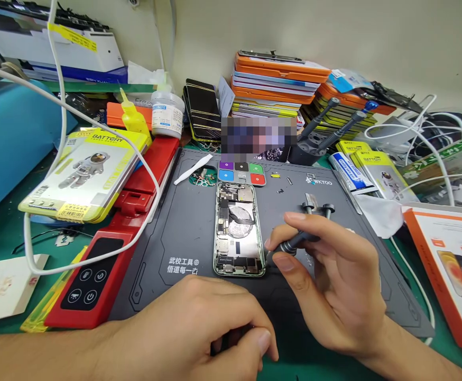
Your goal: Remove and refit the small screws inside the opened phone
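An opened phone lies screen-off on the dark grey work mat, its battery space, circuit boards and a round coil showing. My right hand pinches a dark grey screwdriver with a ribbed grip between thumb and fingers, just right of the phone's lower corner. Its lower end is close to the phone's edge; whether they touch I cannot tell. My left hand rests below the phone with its fingers curled inward. Something dark shows under those fingers, but what it is stays hidden.
A coloured magnetic pad sits above the phone, with a white plastic pry stick to its left. A red device, battery boxes and a white cable lie left. A screwdriver stand is behind; an orange-edged box lies right.
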Demonstrator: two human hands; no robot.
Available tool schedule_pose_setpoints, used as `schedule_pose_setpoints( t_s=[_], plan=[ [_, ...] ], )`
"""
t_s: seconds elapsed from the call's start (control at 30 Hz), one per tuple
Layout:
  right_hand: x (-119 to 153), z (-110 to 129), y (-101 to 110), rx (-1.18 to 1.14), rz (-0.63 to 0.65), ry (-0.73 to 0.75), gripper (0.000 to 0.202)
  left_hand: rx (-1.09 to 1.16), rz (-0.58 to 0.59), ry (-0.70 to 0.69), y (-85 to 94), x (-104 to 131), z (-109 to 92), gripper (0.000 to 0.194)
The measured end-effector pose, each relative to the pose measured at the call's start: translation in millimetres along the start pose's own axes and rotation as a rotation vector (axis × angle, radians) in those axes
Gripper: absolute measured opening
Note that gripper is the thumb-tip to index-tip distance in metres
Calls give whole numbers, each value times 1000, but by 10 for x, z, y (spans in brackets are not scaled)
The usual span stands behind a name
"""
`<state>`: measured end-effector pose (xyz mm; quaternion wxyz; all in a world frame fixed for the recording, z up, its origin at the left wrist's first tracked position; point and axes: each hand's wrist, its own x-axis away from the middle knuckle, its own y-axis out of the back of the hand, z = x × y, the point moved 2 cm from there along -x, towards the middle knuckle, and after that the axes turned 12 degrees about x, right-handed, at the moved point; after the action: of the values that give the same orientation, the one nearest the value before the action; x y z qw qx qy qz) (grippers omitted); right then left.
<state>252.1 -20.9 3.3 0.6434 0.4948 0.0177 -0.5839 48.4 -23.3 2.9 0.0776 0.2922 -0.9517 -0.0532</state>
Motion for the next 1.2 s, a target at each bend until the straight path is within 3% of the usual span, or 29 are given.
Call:
schedule_pose_setpoints(
  t_s=[0.2,0.53,0.77,1.03,1.2],
  plan=[
    [10,17,38,7,-53,-41,72,-14,-20,7,14,7,-13,24],
    [-17,8,-6,20,0,-4,70,-24,-23,-27,17,-23,23,22],
    [-14,26,-5,16,-37,-118,64,-3,-26,-46,18,2,-3,22],
    [11,14,-14,12,-5,-30,71,-27,-23,-58,17,-12,6,23],
    [4,-1,-15,-3,8,-149,60,-14,-27,-47,18,-10,-9,23]
  ],
)
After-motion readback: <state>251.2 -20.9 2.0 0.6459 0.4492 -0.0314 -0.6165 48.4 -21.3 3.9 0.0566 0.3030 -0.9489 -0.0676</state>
